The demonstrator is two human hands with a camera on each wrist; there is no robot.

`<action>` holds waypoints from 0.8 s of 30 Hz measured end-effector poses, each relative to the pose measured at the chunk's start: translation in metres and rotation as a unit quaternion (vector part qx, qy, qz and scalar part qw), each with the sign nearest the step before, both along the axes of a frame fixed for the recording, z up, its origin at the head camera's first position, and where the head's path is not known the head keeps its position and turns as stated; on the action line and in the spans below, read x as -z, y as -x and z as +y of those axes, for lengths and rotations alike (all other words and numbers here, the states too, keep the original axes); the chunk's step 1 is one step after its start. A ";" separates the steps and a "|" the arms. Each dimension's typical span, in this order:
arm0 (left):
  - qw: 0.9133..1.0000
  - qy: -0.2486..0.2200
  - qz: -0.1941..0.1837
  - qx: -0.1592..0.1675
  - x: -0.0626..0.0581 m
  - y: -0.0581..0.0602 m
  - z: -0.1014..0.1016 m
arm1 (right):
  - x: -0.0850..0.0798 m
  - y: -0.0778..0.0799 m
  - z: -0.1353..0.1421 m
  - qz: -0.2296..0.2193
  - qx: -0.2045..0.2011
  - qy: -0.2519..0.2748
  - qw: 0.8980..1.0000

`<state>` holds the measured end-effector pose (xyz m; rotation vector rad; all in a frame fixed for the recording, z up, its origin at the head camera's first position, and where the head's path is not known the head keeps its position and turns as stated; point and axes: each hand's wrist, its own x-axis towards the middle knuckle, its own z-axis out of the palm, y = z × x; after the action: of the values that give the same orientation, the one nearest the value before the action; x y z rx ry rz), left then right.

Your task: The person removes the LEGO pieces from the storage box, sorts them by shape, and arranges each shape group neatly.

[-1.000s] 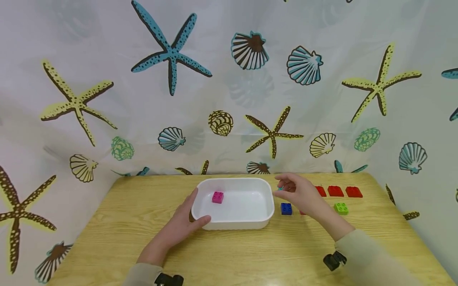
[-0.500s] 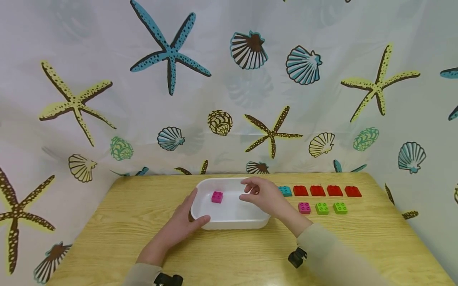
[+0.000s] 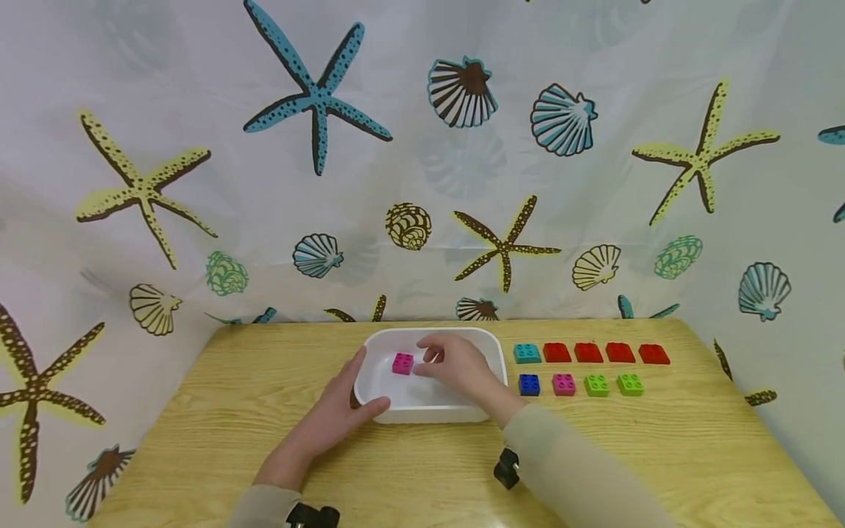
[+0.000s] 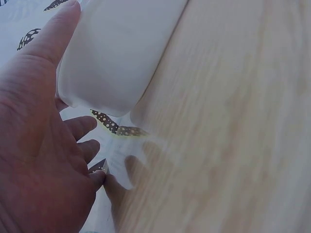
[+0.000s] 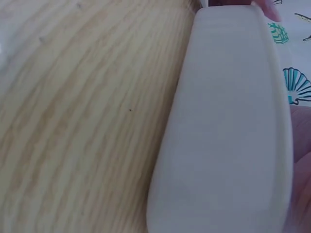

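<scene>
A white plastic tub (image 3: 436, 415) stands on the table, with one pink toy building brick (image 3: 403, 364) inside toward its left. My left hand (image 3: 333, 411) rests against the tub's left end, thumb on the front rim and fingers along the side. In the left wrist view its thumb lies along the tub, while the other fingers are spread below the corner. Inside the tub, just right of the pink brick, my right hand (image 3: 455, 367) has thumb and fingers parted with nothing between them. The right wrist view mostly shows the tub's outer wall (image 5: 223, 121).
Right of the tub lie two rows of bricks. The back row holds a teal brick (image 3: 527, 353) and several red bricks (image 3: 589, 353). In front are a blue brick (image 3: 529, 385), a pink one (image 3: 564, 385) and two green bricks (image 3: 596, 386). A patterned curtain (image 3: 422, 286) closes the back.
From beside the teal brick, my right hand has moved left over the tub's rim to near the pink brick inside. My left hand and the bricks have stayed in place.
</scene>
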<state>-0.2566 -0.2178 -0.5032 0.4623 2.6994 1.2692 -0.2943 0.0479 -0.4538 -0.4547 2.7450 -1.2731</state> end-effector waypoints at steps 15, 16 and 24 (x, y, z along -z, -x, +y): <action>1.000 -0.006 -0.006 0.000 0.001 0.000 -0.001 | 0.016 0.013 -0.017 -0.015 0.007 -0.007 1.000; 1.000 -0.006 -0.005 0.000 0.002 0.000 -0.001 | 0.017 0.014 -0.018 -0.015 0.008 -0.009 1.000; 1.000 -0.008 -0.001 0.003 0.002 0.000 -0.001 | 0.020 0.017 -0.021 -0.026 0.008 -0.020 0.999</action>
<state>-0.2564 -0.2187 -0.5051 0.4697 2.6870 1.2899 -0.3111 0.0269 -0.4738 -0.3912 2.7312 -1.2148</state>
